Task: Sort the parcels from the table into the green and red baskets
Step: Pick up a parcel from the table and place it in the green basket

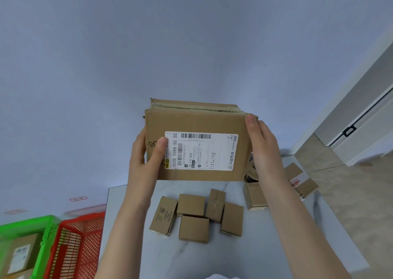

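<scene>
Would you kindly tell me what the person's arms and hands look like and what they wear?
The left hand and right hand wear no gloves or rings. Both forearms are bare as far as the picture shows, with no sleeves, watch or bands. The thumbnails look short and plain.

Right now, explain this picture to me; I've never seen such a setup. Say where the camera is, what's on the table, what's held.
There is no machine: the one camera sits on a person's head, looking down at their bare hands. The left hand and right hand hold a large cardboard parcel with a white label above a pale table. Smaller brown parcels lie on the table. Lower left stand a green basket, holding one box, and a red basket.
</scene>
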